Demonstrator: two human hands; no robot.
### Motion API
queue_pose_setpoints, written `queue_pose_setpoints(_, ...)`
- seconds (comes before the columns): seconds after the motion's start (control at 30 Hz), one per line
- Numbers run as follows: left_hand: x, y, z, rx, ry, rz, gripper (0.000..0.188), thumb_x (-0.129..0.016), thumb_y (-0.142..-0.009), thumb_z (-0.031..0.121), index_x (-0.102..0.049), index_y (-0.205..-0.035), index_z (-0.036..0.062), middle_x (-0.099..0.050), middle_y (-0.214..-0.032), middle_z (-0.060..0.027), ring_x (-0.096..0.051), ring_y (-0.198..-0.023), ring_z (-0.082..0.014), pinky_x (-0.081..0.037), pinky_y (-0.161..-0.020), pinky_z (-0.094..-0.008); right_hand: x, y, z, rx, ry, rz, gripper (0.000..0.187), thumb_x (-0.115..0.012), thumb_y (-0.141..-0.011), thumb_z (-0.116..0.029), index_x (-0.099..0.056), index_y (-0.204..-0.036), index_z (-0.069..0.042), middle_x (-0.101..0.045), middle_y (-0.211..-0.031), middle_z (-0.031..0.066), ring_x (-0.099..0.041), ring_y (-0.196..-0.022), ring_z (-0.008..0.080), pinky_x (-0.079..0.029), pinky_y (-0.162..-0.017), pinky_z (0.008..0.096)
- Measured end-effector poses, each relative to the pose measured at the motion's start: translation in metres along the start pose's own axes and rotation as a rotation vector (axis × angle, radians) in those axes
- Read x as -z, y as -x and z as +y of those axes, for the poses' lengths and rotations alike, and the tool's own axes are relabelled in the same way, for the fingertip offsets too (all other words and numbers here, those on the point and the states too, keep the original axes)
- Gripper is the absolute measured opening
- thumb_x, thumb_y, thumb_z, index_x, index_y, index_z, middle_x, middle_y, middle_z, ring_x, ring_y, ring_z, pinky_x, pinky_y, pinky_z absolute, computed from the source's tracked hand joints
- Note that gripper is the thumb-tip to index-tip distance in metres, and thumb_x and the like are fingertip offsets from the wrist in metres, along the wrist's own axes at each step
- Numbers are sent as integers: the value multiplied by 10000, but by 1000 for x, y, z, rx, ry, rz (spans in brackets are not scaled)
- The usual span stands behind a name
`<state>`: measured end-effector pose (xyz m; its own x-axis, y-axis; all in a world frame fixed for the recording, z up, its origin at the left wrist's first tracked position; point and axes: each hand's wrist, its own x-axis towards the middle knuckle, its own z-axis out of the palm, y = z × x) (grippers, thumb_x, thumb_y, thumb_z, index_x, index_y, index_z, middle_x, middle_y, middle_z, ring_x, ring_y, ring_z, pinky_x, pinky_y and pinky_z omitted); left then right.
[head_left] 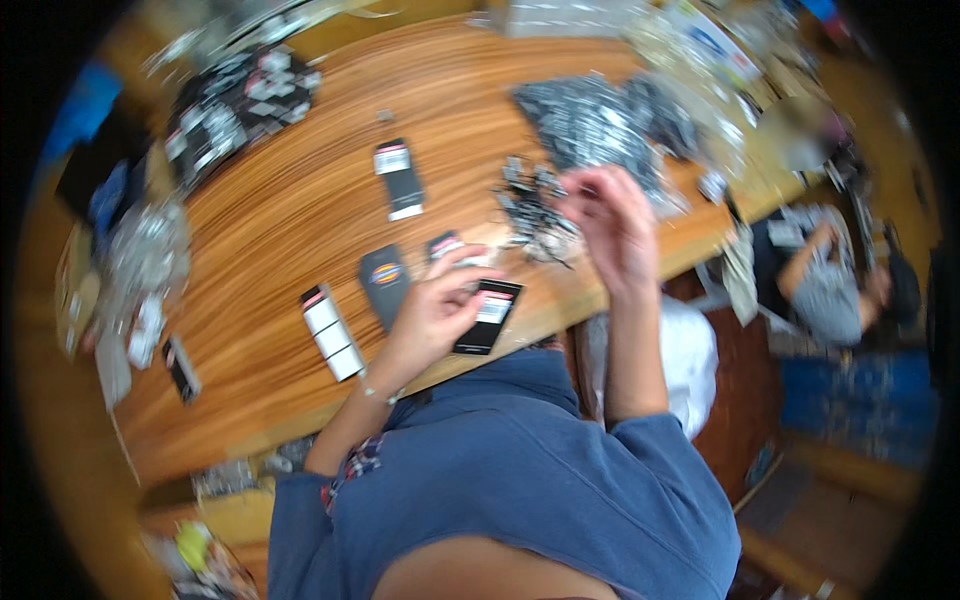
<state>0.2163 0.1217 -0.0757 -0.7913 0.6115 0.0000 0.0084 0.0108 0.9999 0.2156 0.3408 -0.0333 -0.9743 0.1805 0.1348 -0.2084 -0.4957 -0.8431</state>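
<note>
My left hand (435, 318) is closed on a black hang tag (486, 335) with a white label, near the front edge of the wooden table. My right hand (618, 225) is raised at the right edge of a loose pile of black and white tag strings (530, 200). Its fingers curl together, and motion blur hides what they pinch. Beside my left hand lie a dark grey tag (384, 285) with a coloured oval logo and a smaller dark tag (443, 243), partly covered by my fingers. A tag with white panels (332, 335) lies further left.
Another black tag (400, 180) lies mid-table. A heap of tags (245, 105) occupies the far left, with clear plastic bags (150, 255) below it. Dark plastic-wrapped packages (585, 120) lie at the far right. Another person (835, 280) sits off to the right.
</note>
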Motion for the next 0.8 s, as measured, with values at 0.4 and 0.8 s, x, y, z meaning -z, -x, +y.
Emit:
queue_pose_setpoints(0.4,24,29,-6,-40,145,44,226,-549,-863,60,-588,-1085,44,-605,-896,-13,-555,-769,-42,-467,-644,-197,6,8,7,52,127,197,166,-528,-888,-171,-527,-955,-19,-369,-632,-54,-275,-490,0,-211,-410,157)
queue_pose_setpoints(0.8,90,81,24,-159,270,323,259,-536,-876,59,-550,-1129,10,-629,-983,-73,-580,-909,-92,-471,-808,-229,6,-8,-4,61,68,33,179,-481,-915,-153,-521,-963,14,-372,-616,-25,-270,-471,25,-218,-399,174)
